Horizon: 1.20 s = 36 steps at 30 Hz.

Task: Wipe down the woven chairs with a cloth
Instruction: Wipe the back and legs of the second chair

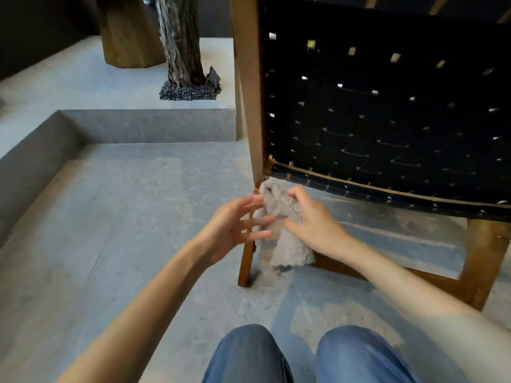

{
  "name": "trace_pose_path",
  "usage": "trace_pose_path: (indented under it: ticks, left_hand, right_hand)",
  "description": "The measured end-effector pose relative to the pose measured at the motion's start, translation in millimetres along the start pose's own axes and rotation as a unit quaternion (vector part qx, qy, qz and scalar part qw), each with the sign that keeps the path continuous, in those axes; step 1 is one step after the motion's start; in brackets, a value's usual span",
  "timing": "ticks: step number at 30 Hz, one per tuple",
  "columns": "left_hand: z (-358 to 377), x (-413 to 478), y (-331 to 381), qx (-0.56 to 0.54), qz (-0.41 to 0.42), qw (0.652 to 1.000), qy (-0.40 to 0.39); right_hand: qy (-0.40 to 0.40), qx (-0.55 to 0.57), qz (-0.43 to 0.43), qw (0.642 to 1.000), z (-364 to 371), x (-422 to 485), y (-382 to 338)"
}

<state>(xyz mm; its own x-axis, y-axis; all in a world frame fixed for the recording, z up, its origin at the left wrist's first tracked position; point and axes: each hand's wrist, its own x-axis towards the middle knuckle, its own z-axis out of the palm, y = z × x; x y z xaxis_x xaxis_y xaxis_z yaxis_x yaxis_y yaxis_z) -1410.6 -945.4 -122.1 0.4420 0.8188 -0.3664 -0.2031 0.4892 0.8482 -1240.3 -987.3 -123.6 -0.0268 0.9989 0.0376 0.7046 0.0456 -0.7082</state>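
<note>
A wooden chair with a black woven back [387, 120] fills the upper right, seen from behind and low down. A fluffy grey cloth [284, 241] hangs beside the chair's left rear leg [247, 261]. My right hand [312, 222] grips the cloth's upper part, fingers curled over it just below the woven panel's bottom left corner. My left hand [235, 225] is spread with straight fingers, its fingertips touching the cloth's left side in front of the leg.
My knees in blue jeans [249, 355] are at the bottom edge. A raised concrete step [138, 125] runs behind and to the left. On it stand a tree trunk in dark gravel [182, 51] and a wooden block [127, 31].
</note>
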Motion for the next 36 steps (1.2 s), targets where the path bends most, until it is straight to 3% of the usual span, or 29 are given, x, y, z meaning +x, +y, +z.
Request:
trace_pose_path:
  ticks: [4,7,12,14,16,18,21,24,30,33,35,36]
  left_hand:
    - [-2.5,7.7,31.1,0.079,0.098,0.99,0.056]
    - [2.4,16.6,49.2,0.119,0.184,0.972,0.091]
    - [12.4,11.7,71.5,0.18,0.369,0.898,0.155]
    - [14.3,2.2,76.5,0.21,0.424,0.869,0.144]
    - [14.1,-6.6,81.3,0.199,0.45,0.861,0.126]
    - [13.3,-10.9,84.4,0.234,0.463,0.841,0.151]
    - [20.9,-7.2,90.6,0.317,0.499,0.761,0.267]
    - [31.0,-1.9,104.6,0.236,0.539,0.722,0.364]
    - [30.7,-0.4,142.9,0.11,0.489,0.788,0.358]
    - [36.9,-16.5,133.1,0.067,0.485,0.816,0.307]
    - [40.0,-26.2,117.1,0.104,0.527,0.786,0.306]
    - [40.7,-27.7,110.3,0.161,0.549,0.747,0.338]
  right_hand:
    - [0.168,-0.018,-0.039,0.985,-38.7,9.4,-33.1]
    - [0.292,-0.02,-0.104,0.95,-53.2,14.9,-65.7]
    - [0.43,0.131,-0.147,0.881,-53.1,57.3,-120.3]
    - [0.418,0.215,-0.146,0.87,-49.5,68.4,-134.3]
    - [0.36,0.291,-0.149,0.874,-49.4,70.1,-136.2]
    - [0.316,0.33,-0.169,0.873,-53.9,66.5,-127.3]
    - [0.337,0.262,-0.216,0.878,-61.0,63.3,-114.7]
    - [0.364,0.209,-0.233,0.877,-58.9,63.2,-113.4]
    - [0.475,0.195,-0.218,0.83,-47.6,73.3,-122.2]
    - [0.502,0.196,-0.206,0.817,-40.8,78.8,-127.8]
    - [0.503,0.203,-0.208,0.814,-38.4,80.3,-131.2]
    - [0.5,0.211,-0.209,0.814,-38.3,81.0,-132.9]
